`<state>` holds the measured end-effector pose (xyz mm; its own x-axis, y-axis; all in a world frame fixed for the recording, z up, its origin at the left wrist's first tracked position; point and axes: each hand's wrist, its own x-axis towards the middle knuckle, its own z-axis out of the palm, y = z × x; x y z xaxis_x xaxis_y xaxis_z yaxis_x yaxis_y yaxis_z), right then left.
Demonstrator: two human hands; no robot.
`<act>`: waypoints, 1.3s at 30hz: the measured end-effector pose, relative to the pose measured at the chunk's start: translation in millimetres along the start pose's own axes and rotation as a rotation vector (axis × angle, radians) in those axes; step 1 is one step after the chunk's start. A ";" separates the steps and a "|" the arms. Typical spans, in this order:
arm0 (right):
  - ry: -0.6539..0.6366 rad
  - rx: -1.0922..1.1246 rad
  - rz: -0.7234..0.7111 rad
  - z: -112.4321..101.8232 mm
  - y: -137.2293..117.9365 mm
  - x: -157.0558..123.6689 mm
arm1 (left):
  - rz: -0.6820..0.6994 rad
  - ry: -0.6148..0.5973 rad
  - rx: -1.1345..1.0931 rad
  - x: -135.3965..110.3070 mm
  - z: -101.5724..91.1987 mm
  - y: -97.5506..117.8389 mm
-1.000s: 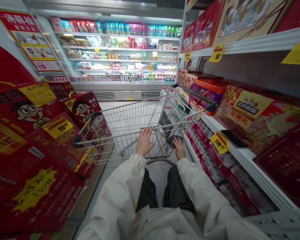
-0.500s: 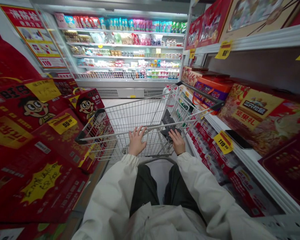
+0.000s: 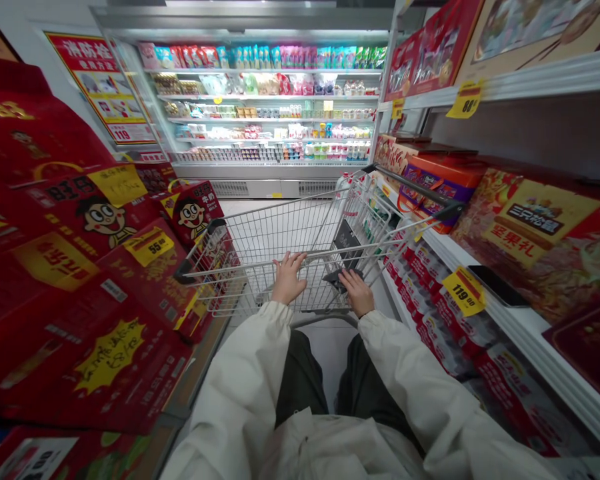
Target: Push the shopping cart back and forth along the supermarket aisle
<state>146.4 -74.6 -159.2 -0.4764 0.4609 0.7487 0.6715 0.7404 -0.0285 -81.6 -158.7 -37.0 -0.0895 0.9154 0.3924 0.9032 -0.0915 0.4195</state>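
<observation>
A wire shopping cart point(image 3: 260, 233) stands empty in the aisle, turned partly sideways, with its dark handle bar point(image 3: 415, 193) towards the right shelves. My left hand point(image 3: 289, 280) rests on the near top wire of the basket, fingers curled over it. My right hand point(image 3: 356, 292) lies on the same rim beside it, fingers pressed onto a black flap point(image 3: 345, 240) of the cart. Both arms are in white sleeves, and dark trousers show below them.
Red gift boxes point(image 3: 80, 267) with cartoon faces and yellow price tags crowd the left side. White shelves point(image 3: 510, 320) on the right hold more boxes, a yellow 119 tag point(image 3: 464, 291) and a black phone point(image 3: 497, 287). An open chiller point(image 3: 270, 113) closes off the aisle's end.
The view has swung a little to the left, so the cart and shelves sit further right in the picture. Both hands have stayed on the cart rim; the left fingers spread, then curled again.
</observation>
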 end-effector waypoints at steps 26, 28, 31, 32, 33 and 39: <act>-0.032 0.110 0.058 14.7 43.8 -8.8 | -0.016 -0.079 -0.028 7.7 17.8 41.1; -0.111 0.130 0.045 23.1 36.9 -21.2 | -0.012 -0.085 -0.025 7.9 16.3 42.1; -0.129 0.141 0.034 23.5 23.6 -31.5 | 0.011 -0.098 -0.024 5.2 12.6 37.6; -0.101 0.138 0.036 20.2 20.0 -30.8 | 0.022 -0.101 -0.025 2.9 10.8 33.5; -0.065 0.133 0.037 15.9 17.4 -28.0 | 0.026 -0.098 -0.023 -0.2 8.7 28.2; 0.029 0.100 0.055 3.2 17.7 3.5 | -0.107 0.035 0.112 -21.0 -6.0 -11.0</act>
<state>154.8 -58.3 -159.3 -0.4225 0.4889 0.7632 0.6354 0.7603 -0.1353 -92.2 -179.3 -45.0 -0.2008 0.9031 0.3795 0.9287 0.0522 0.3671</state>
